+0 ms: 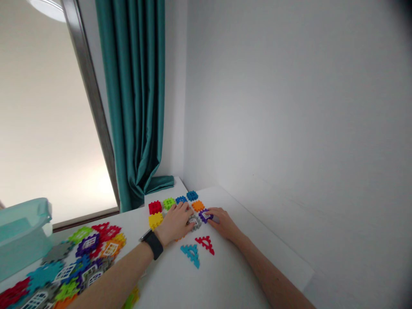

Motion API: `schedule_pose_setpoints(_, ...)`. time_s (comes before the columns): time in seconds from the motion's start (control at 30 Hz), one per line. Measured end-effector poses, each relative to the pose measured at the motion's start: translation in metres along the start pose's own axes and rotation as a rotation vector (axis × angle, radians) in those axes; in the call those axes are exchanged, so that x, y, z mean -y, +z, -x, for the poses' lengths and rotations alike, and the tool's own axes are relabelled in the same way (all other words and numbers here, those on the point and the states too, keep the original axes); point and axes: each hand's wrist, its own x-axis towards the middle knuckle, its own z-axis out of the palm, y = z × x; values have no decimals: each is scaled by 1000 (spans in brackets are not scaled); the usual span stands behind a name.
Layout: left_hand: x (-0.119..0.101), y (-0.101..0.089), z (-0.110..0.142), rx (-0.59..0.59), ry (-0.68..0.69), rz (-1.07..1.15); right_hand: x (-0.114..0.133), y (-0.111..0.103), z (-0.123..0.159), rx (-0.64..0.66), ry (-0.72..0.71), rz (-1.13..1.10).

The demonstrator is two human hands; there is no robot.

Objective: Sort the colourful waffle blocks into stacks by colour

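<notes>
My left hand [175, 223], with a black watch on its wrist, lies palm down over a grey interlocking tile [195, 222] among a patch of joined tiles at the far end of the white table [225, 283]. My right hand [222, 223] pinches a purple window tile [204, 215] beside the grey one. Around them sit red [155, 207], green [169, 202], blue [181, 199], teal [192, 195], orange [198, 205] and yellow [156, 220] square tiles. A red triangle [205, 243] and a light blue triangle [192, 254] lie just nearer to me.
A heap of loose coloured tiles [77, 262] covers the table's left side. A translucent teal bin [22, 236] stands at the far left. A teal curtain [135, 107] hangs by the window behind; a white wall [289, 128] borders the table on the right.
</notes>
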Motion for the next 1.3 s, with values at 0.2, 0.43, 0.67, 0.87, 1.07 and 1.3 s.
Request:
schedule_pose_setpoints(0.2, -2, -4, 2, 0, 12, -2, 4, -5, 3, -36, -24, 29)
schedule_pose_setpoints(0.43, 1, -17, 16, 3, 12, -22, 38, -16, 3, -32, -155, 69)
schedule_pose_setpoints(0.67, 19, -36, 49, 0, -16, -61, 94, -8, -17, 23, -361, 153)
schedule_pose_setpoints(0.87, 44, -62, 89, 32, -70, -154, 137, 9, -33, 107, -414, 179)
schedule_pose_setpoints(1.07, 69, -81, 139, 59, -168, -191, 172, 33, -46, 175, -477, 142)
schedule_pose_setpoints(1.3, 91, -97, 197, 75, -259, -180, 215, 62, -55, 252, -558, 51)
